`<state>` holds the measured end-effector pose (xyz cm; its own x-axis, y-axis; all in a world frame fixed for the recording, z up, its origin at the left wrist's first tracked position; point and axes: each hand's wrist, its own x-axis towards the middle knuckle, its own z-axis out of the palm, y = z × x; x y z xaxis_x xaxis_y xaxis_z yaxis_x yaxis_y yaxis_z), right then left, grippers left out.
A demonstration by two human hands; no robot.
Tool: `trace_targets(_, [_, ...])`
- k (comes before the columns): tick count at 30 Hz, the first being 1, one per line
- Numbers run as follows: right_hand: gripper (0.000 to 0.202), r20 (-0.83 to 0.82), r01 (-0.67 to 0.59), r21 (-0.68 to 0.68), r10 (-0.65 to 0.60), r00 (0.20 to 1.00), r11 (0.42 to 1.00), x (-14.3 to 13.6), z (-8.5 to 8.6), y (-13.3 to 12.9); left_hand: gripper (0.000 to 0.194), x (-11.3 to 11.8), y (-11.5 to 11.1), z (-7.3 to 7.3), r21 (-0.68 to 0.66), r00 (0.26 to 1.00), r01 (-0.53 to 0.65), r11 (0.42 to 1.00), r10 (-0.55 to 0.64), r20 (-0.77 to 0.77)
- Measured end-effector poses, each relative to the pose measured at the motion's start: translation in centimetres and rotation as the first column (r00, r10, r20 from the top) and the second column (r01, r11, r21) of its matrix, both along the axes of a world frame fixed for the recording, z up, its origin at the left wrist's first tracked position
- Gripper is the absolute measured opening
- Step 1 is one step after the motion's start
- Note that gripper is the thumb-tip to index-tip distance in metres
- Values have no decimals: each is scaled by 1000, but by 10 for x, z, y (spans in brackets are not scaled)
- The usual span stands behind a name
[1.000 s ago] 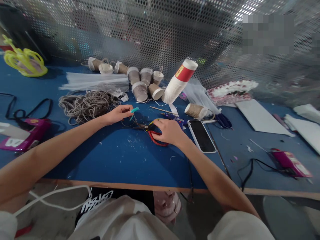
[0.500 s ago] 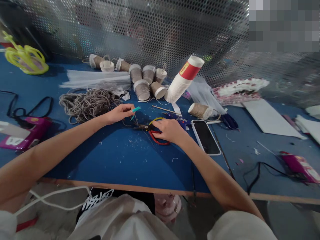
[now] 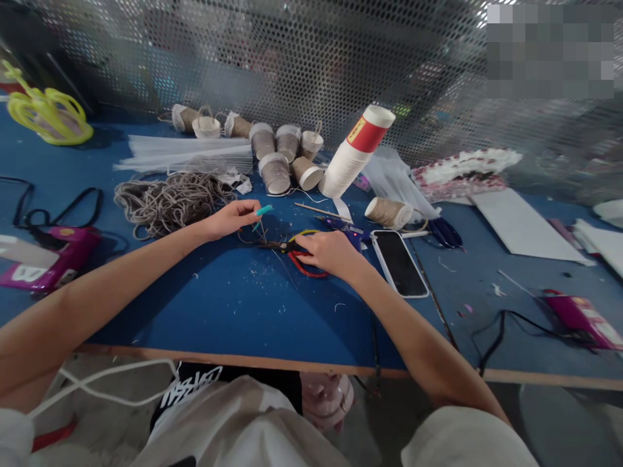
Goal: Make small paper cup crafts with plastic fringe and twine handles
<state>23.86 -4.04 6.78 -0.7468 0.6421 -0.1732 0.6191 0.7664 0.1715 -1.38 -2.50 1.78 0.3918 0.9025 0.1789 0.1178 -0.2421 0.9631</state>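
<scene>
My left hand (image 3: 232, 218) pinches a small teal strip (image 3: 264, 210) between thumb and fingertips, with thin strands trailing below it. What the strip is made of cannot be made out. My right hand (image 3: 333, 251) is closed on scissors (image 3: 308, 270) with one red and one yellow handle loop, fingers through the loops. Their dark blades point left, low over the table, just below and right of the teal strip. A tangled pile of grey-brown cord (image 3: 170, 204) lies beside my left hand.
Several cord-wrapped paper cups (image 3: 275, 174) stand behind my hands, near a leaning stack of white cups (image 3: 343, 170). A blue glue gun (image 3: 348, 228) and a phone (image 3: 402, 263) lie right of my right hand. White strips (image 3: 189, 152) lie behind the cord.
The scissors and my right hand have moved very slightly left. My left hand keeps its pinch on the teal strip, and the view has shifted a little.
</scene>
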Motion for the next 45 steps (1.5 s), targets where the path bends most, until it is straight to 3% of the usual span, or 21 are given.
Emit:
trace_targets(9, [33, -94, -14, 52, 19, 995, 999, -4, -3, -1, 49, 3, -1, 3, 25, 1000, 26, 999, -26, 0])
trace_targets(36, [27, -41, -12, -5, 11, 999, 1000, -4, 0, -3, 44, 1, 0, 2, 14, 998, 32, 999, -31, -46])
trace_targets(45, [27, -72, -21, 31, 23, 997, 999, -5, -1, -2, 45, 1, -1, 5, 22, 998, 43, 999, -42, -39])
